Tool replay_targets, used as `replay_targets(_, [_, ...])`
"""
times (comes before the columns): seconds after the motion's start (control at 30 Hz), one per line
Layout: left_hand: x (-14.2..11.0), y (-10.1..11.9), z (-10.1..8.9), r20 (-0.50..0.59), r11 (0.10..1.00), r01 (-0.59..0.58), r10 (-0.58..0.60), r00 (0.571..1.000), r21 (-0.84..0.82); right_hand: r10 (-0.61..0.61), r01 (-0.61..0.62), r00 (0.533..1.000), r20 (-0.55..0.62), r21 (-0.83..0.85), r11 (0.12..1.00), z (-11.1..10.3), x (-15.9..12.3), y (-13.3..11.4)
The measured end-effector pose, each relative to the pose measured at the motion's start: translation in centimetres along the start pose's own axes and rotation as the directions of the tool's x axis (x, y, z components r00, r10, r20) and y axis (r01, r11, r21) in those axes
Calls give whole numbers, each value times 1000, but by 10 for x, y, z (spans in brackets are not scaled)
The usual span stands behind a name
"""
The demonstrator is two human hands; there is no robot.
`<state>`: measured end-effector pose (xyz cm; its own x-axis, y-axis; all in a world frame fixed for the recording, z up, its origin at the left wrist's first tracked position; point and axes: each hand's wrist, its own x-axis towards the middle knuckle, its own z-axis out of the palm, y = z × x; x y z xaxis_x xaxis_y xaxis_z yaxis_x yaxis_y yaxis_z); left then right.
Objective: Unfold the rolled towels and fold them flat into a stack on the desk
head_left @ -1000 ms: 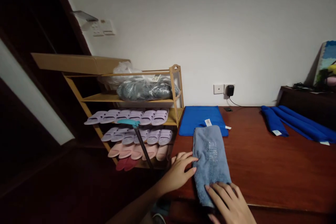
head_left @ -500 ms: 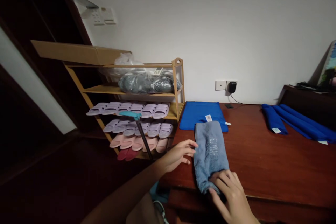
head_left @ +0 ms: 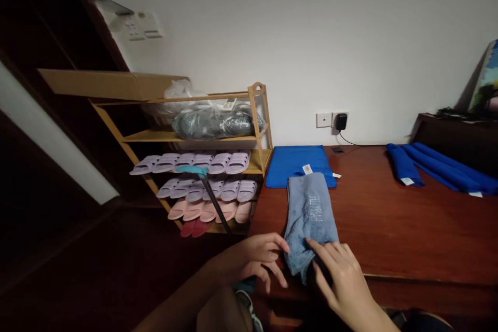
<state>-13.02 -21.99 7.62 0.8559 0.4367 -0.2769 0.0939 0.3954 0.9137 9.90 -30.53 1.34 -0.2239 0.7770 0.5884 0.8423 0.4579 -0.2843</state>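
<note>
Cardboard box: long, brown point(head_left: 93, 84); lies atop the wooden rack point(head_left: 257, 119).
Slippers: lilac rows point(head_left: 203, 162) above pink ones point(head_left: 208, 211); red pair point(head_left: 195, 227) lowest.
Pole: dark shaft, turquoise top point(head_left: 192, 169); leans in front of the slippers.
Clear plastic bag: grey contents point(head_left: 218, 123); on an upper shelf of the rack.
Left hand: point(head_left: 260, 259) fingers open, spread and loosely bent, by the towel's lower left edge; fingertip contact cannot be told.
Flat blue cloth: point(head_left: 294, 161) on the desk point(head_left: 392, 228), against the rack side, white tags showing.
Towel: grey-blue, folded long, pale lettering point(head_left: 311, 202); on the desk, far end over the flat cloth's near edge, near end rumpled at the desk's front edge.
Right hand: point(head_left: 344, 275) fingers bent onto the towel's near end, thumb apart below; whether they grip it cannot be told.
Black adapter: point(head_left: 341, 122) in the wall socket, cable trailing right.
Blue rolls: point(head_left: 404, 163) at the desk's right, tagged.
Painting: point(head_left: 486, 85) propped, far right.
</note>
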Motion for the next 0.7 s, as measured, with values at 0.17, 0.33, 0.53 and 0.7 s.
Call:
replay_targets(0.17, [-10,-5,3,-74,988,-72,82,994,136,-46,35,998,-33,-285,958,6,11,-14])
replay_targets(0.33, [-14,5,-6,-265,930,-159,253,930,330,-53,8,989,-138,-310,951,16,19,-21])
replay_targets(0.53, [-18,0,-11,-291,837,-160,352,890,523,-89,72,993,-76,-201,977,0,8,-26])
replay_targets(0.7, [-11,-20,10,-85,323,-91,494,865,942,-127,130,991,31,-140,982,-16,17,-30])
